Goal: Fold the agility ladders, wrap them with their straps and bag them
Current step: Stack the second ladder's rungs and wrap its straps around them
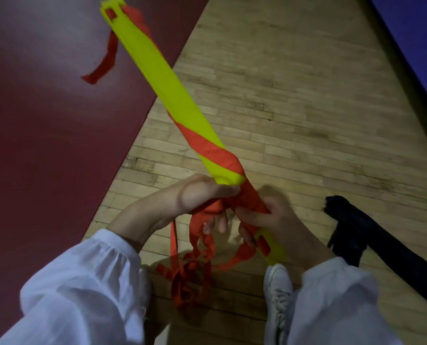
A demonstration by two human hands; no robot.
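Gripping the folded yellow ladder bundle [175,95] near its lower end, the right hand [269,215] curls round it. Just beside it, the left hand [200,195] pinches the orange strap [212,150], whose loose lengths hang below both hands.

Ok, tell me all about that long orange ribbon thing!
The long orange fabric strap is flat webbing. It winds slantwise round the lower part of the folded yellow ladder bundle, bunching thick where the left hand pinches it and the right hand grips the wrapped bundle. Loose loops hang to a tangled pile on the wooden floor. Another end dangles from the far tip.
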